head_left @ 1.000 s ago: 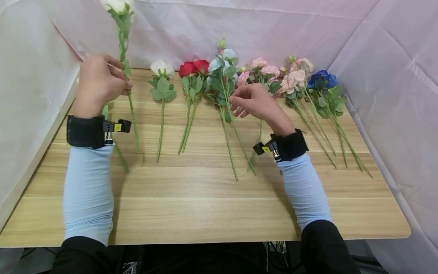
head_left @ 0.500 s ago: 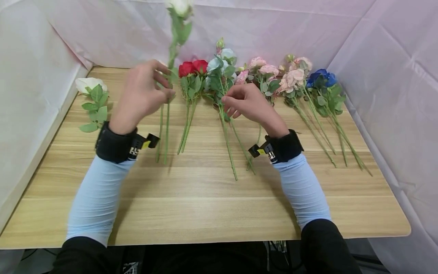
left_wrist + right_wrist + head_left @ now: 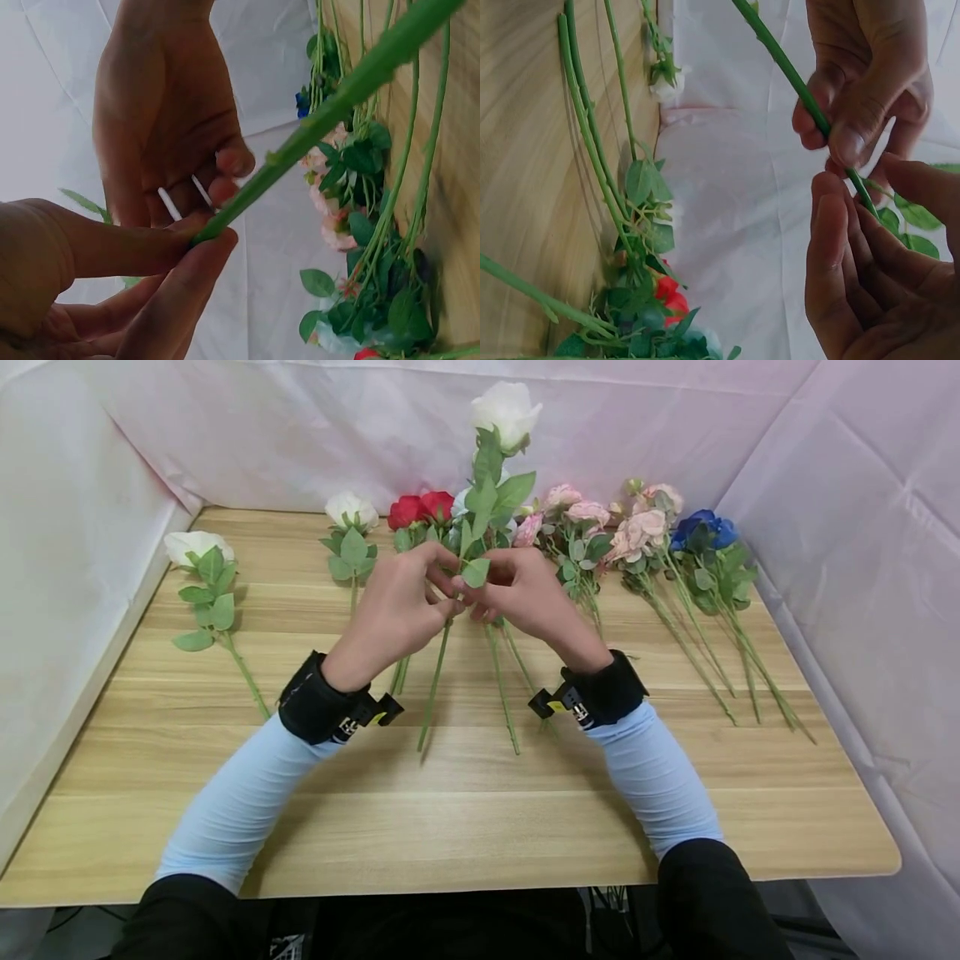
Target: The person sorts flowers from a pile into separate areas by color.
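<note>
My left hand (image 3: 392, 620) pinches the green stem (image 3: 319, 124) of a long white rose (image 3: 506, 415) between thumb and fingertips. The flower stands upright above the table, bloom at the top and stem end pointing down. Close beside it is my right hand (image 3: 528, 597), its fingers bent around the stem's far side. In the right wrist view, those fingers (image 3: 862, 266) lie right at the stem below the left thumb, while the right thumb stays apart from them. Behind the hands, the held rose partly hides a pale blue flower (image 3: 460, 503).
Two more white roses lie on the wooden table (image 3: 480, 835): one at far left (image 3: 197, 545), another (image 3: 351, 512) beside the red roses (image 3: 422, 508). Pink flowers (image 3: 587, 514), peach flowers (image 3: 641, 537) and blue flowers (image 3: 703, 531) lie to the right. White cloth (image 3: 360, 435) encloses the table.
My left hand has carried the white rose from the left side to the middle, up against my right hand. The right hand has shifted slightly left.
</note>
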Demonstrator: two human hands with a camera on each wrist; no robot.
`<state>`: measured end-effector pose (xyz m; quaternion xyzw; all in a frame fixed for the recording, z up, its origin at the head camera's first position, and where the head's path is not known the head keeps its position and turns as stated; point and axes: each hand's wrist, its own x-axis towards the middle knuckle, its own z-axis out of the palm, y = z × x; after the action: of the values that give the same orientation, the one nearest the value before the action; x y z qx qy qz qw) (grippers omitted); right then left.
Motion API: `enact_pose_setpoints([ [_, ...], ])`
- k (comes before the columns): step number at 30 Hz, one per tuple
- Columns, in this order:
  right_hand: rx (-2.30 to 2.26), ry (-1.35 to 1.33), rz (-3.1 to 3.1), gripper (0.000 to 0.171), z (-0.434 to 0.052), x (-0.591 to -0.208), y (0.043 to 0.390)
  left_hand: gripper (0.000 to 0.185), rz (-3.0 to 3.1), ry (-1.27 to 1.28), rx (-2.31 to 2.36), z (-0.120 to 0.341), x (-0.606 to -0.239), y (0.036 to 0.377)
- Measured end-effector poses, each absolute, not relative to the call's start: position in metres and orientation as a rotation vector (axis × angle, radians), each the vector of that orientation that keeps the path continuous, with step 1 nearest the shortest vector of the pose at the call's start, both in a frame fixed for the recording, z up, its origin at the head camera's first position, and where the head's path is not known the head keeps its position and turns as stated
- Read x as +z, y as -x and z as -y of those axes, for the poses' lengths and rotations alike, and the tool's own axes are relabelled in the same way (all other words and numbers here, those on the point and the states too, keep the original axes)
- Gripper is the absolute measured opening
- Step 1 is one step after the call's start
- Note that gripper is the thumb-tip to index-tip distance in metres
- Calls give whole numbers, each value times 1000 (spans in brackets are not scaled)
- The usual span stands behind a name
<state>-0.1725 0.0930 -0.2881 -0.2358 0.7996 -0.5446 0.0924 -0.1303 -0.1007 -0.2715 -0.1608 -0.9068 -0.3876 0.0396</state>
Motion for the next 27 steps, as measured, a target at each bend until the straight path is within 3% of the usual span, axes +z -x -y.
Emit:
enact_pose_setpoints([
  [27, -1741, 688, -2449, 19, -89, -289, 171, 35, 2705, 555, -1259, 96, -278, 129],
])
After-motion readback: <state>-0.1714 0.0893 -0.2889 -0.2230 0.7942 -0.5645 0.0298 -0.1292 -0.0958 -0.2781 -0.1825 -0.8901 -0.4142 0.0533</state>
